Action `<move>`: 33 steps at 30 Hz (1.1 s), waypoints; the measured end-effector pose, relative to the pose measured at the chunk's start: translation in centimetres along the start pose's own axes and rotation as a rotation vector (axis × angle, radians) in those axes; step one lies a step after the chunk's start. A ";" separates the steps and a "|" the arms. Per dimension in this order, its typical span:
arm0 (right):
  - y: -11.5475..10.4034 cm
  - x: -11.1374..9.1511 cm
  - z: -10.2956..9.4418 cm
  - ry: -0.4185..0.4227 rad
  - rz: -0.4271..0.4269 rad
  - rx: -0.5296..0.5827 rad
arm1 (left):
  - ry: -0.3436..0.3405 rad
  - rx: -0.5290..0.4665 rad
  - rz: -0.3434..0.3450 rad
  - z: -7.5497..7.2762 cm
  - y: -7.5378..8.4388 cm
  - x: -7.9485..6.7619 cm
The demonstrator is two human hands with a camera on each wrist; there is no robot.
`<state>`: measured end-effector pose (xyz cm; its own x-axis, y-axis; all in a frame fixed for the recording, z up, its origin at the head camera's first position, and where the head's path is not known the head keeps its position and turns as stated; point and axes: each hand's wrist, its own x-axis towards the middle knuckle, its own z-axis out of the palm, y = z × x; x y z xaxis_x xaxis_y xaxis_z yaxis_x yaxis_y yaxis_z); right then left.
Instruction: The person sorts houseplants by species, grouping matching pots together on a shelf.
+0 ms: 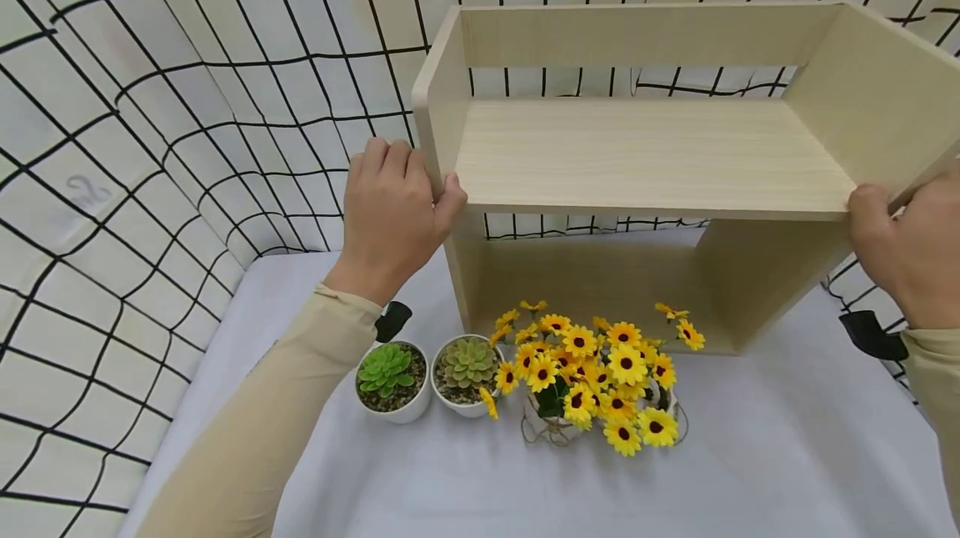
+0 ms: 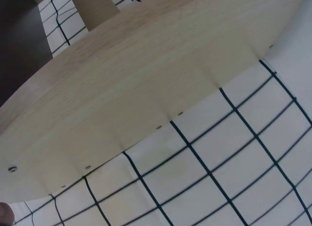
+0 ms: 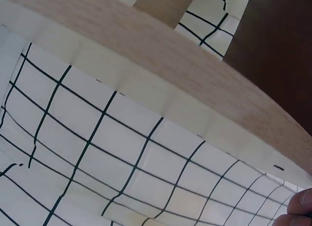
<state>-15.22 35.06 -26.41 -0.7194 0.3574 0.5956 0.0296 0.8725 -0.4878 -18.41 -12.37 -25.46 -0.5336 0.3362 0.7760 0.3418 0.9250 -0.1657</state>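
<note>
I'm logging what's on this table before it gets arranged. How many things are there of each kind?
Wooden shelf unit: 1
Potted succulents: 2, one green, one greyish-pink
Yellow flower bunch: 1
Total: 4

The shelf unit [image 1: 645, 154] is seen to be made of pale wood-grain board with a matt, smooth finish; small metal screw heads are set along its side panel [image 2: 146, 89]. In front of the shelf unit, the table [image 1: 787, 455] is covered with plain, matt white cloth. Behind the shelf unit, a creased white fabric backdrop [image 1: 150, 104] printed with dark grid lines is hung. The two succulent pots [image 1: 408, 409] appear glossy white, and the artificial sunflowers [image 1: 592, 371] look matt.
</note>
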 end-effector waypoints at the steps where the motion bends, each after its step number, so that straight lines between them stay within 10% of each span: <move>1: -0.2 0.0 0.2 0.004 -0.026 -0.008 | -0.003 0.007 -0.008 -0.1 -0.3 -0.2; 14: -3.6 -0.6 3.1 0.117 -0.379 -0.086 | 0.024 0.038 -0.123 -1.2 -3.9 -2.3; 33: -8.6 -1.2 6.9 0.109 -0.400 0.003 | 0.003 0.046 -0.206 -3.1 -8.4 -4.7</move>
<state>-19.40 24.86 -27.32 -0.5960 0.0240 0.8026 -0.2394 0.9488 -0.2061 -16.33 -22.26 -25.83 -0.5859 0.1387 0.7984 0.1902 0.9813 -0.0308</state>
